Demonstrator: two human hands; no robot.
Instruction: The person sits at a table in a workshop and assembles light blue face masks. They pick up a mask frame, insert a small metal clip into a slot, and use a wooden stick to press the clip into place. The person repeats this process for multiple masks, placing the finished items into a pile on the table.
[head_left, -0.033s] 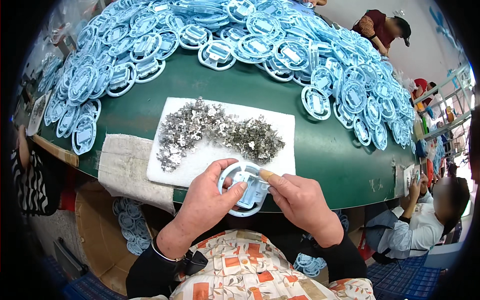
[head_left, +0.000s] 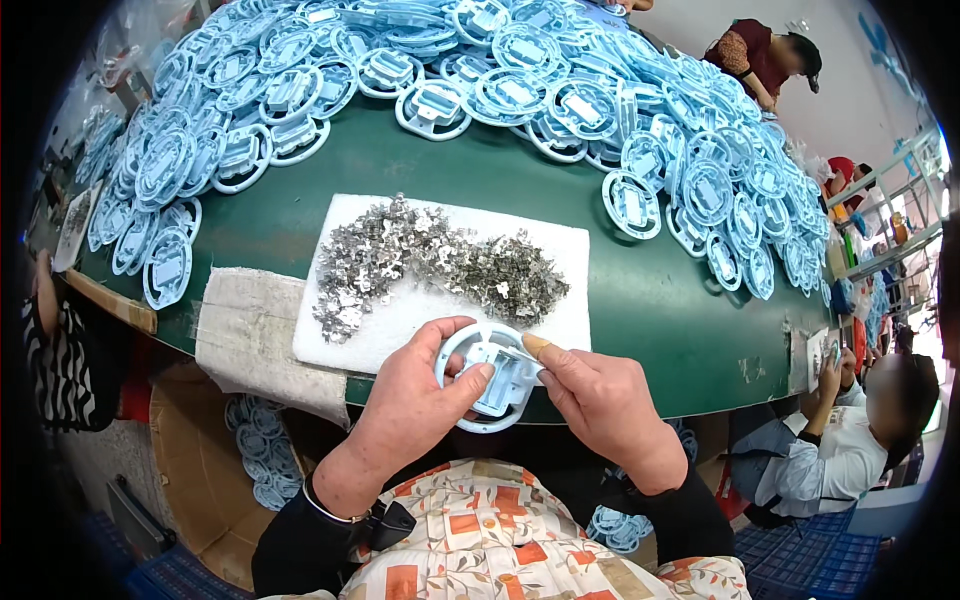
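right hand (head_left: pixel 604 398) slightly shifted, grip unclear, left hand (head_left: pixel 412 392) pinching one blue frame (head_left: pixel 498 397)

From here, the pale blue round plastic frame (head_left: pixel 497 396) at six o'clock looks smooth, faintly glossy; small silver metal clips (head_left: pixel 430 250) glint on a matt white foam sheet (head_left: pixel 572 325); the green tabletop (head_left: pixel 690 330) is smooth, the grey-white cloth (head_left: pixel 250 320) at nine o'clock rough.

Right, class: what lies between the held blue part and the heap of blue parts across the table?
The head view shows a white pad with small metal pieces, then green tabletop, between the held blue part and the blue heap.
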